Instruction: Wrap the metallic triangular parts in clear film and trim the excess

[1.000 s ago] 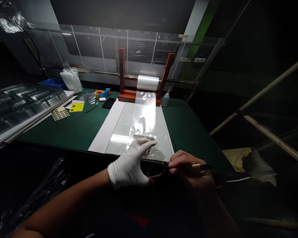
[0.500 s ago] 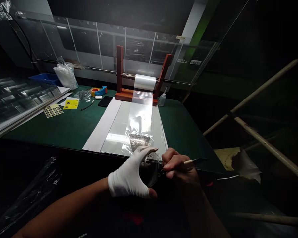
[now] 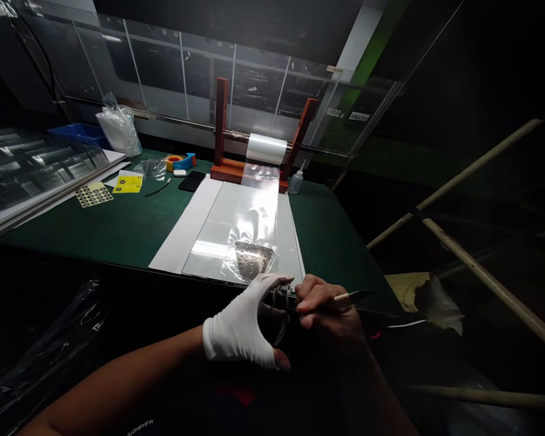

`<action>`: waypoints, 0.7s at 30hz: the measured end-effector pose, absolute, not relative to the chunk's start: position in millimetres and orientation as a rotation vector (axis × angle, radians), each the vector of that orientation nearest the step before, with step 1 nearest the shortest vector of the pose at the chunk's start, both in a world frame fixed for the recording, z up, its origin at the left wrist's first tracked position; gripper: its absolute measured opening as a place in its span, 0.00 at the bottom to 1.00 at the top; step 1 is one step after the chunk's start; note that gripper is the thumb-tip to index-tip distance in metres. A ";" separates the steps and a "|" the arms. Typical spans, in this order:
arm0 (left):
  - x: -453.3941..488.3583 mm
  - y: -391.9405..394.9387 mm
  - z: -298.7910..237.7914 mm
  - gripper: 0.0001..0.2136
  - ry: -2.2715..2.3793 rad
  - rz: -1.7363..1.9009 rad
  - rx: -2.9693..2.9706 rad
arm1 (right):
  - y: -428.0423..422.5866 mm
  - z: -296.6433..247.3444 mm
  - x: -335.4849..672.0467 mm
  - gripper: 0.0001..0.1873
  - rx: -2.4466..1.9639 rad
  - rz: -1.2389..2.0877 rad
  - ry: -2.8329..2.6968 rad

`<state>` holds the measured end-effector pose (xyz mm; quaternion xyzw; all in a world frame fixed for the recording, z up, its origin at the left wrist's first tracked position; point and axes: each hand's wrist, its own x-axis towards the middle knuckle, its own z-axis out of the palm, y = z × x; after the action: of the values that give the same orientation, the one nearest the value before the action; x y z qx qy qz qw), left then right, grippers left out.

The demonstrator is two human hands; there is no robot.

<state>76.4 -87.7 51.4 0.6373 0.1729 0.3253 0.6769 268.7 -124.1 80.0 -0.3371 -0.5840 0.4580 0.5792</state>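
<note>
My left hand point(image 3: 240, 321), in a white glove with bare fingertips, curves around a thin clear piece point(image 3: 281, 330) and grips it by its edges, in front of the table's edge. The piece is seen nearly edge-on and is dark against the background. Beside it, my bare right hand point(image 3: 322, 303) pinches a slim stick-like tool with a pale handle point(image 3: 343, 297). The tool's working end is hidden by the fingers, close to the piece's right edge. Just beyond, a clear film strip point(image 3: 257, 212) lies over a glass sheet point(image 3: 209, 236), with a dark curved patch point(image 3: 253, 259) under its near end.
A red wooden stand point(image 3: 221, 127) holds the film roll point(image 3: 267, 148). A squeeze bottle point(image 3: 296, 180) stands to its right. On the green table point(image 3: 118, 233) lie a phone point(image 3: 192, 180), a tape dispenser point(image 3: 181, 161) and a sticker sheet point(image 3: 93, 194). Clear panels point(image 3: 36, 163) fill the left.
The clear piece has turned from a more face-on view to nearly edge-on in my left hand. My left hand has shifted slightly right; my right hand stays beside it.
</note>
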 end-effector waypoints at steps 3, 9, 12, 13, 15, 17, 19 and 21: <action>79.6 -89.6 48.1 0.51 0.341 0.754 1.413 | -126.2 80.3 268.5 0.07 -0.804 1.063 -1.381; 79.0 -90.1 48.4 0.51 0.400 0.743 1.466 | -130.0 88.0 271.0 0.07 -0.889 0.976 -1.445; 72.8 -85.0 52.2 0.53 0.585 0.734 1.723 | -135.2 95.7 278.8 0.06 -0.994 0.893 -1.560; 70.6 -83.2 53.3 0.53 0.649 0.745 1.830 | -137.5 98.1 282.1 0.05 -1.038 0.874 -1.605; 67.6 -81.2 54.2 0.51 0.731 0.792 2.007 | -142.1 102.5 288.5 0.03 -1.119 0.824 -1.714; 67.5 -82.5 53.2 0.49 0.780 0.843 2.097 | -145.7 105.5 292.8 0.04 -1.144 0.738 -1.834; 70.7 -86.8 50.9 0.47 0.826 0.903 2.127 | -148.0 106.6 293.8 0.08 -1.110 0.615 -1.920; 75.6 -92.5 49.3 0.46 0.870 0.975 2.139 | -150.5 106.2 290.9 0.13 -1.066 0.465 -1.958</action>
<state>75.6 -92.5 49.3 0.8107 0.3297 0.3695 0.3124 290.9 -150.5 106.2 -0.4251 -0.7808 0.1855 0.4185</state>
